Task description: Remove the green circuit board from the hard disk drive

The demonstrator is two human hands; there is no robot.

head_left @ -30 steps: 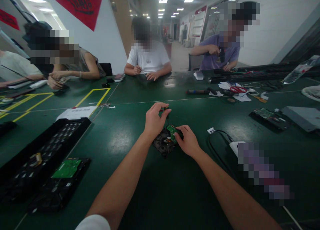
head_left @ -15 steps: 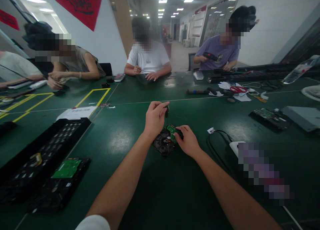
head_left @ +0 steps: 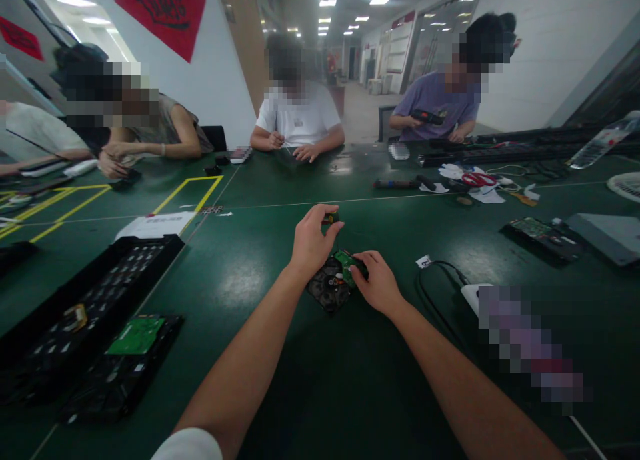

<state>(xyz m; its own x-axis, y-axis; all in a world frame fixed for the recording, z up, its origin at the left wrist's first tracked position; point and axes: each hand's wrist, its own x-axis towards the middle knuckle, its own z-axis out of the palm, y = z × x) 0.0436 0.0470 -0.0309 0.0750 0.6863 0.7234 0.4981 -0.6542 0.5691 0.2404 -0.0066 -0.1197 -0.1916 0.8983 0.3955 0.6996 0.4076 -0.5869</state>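
Note:
A black hard drive (head_left: 327, 288) with a green circuit board (head_left: 344, 260) lies on the table in front of me. My right hand (head_left: 379, 281) is closed on its right edge, thumb by the board. Above the far side of the drive, my left hand (head_left: 314, 239) pinches the dark handle of a screwdriver (head_left: 331, 218) with a yellow mark. Its thin shaft points down towards the drive; whether the tip touches a screw is too small to tell.
At left lie another drive with a green board (head_left: 135, 335) and a long black tray (head_left: 150, 253). On the right are a power strip (head_left: 470, 293), a cable, a circuit-board unit (head_left: 540, 237) and a grey box (head_left: 607, 233). Several people sit across the table.
The fingers of my left hand have shifted and curled around the screwdriver handle, which was more upright before. My right hand and the hard drive have stayed in place.

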